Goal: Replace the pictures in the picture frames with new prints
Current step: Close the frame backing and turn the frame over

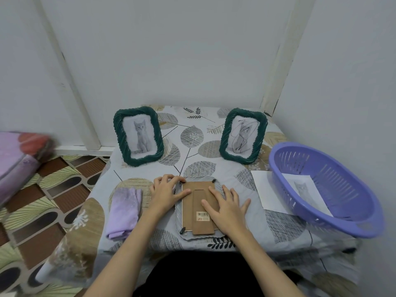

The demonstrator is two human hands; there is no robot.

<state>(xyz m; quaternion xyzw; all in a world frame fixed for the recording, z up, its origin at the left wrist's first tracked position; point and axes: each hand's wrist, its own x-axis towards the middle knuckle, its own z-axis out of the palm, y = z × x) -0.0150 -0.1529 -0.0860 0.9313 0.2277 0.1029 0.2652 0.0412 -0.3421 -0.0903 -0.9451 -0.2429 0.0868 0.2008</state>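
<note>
A picture frame [198, 235] lies face down in the middle of the table, its brown backing board [194, 202] up. My left hand [166, 191] rests on its upper left corner, fingers curled by a black tab. My right hand [227, 207] lies flat on the board's right side. Two green frames stand at the back: the left one [138, 136] shows a clean cat print, the right one [243, 136] a scribbled cat print. A new cat print [303, 189] lies in the purple basket [342, 221].
A folded lilac cloth [124, 213] lies left of the face-down frame. White paper [262, 189] lies partly under the basket at the right. The table has a leaf-patterned cover [192, 146] and stands in a wall corner. Pink bedding [19, 159] is at the far left.
</note>
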